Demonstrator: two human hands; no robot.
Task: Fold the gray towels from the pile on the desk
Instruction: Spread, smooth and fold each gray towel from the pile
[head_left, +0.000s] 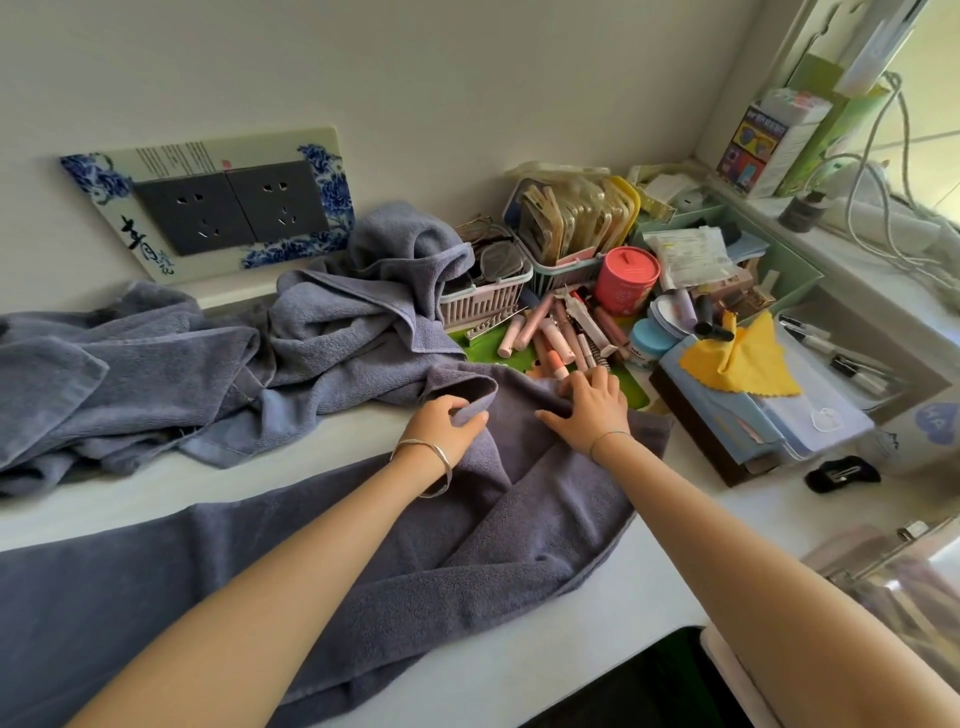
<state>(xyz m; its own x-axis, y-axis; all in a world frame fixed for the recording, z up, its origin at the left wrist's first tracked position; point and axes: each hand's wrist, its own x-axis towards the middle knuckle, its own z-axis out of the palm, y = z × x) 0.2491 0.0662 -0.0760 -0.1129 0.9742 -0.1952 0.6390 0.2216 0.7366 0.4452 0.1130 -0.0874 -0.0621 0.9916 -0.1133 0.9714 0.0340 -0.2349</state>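
Note:
A large gray towel lies spread across the white desk, running from the lower left up to the middle. My left hand grips a raised fold at the towel's far edge, with fingers and thumb curled round the cloth. Just to its right, my right hand rests on the same far edge with fingers bent into the fabric. Behind, a pile of more gray towels lies crumpled against the wall, one part draped up over a small basket.
Right behind my hands are loose pink cosmetic tubes on a green mat, a pink tin and full baskets. A yellow cloth lies on a blue folder at right, a black hair clip near it. Wall sockets stand at left.

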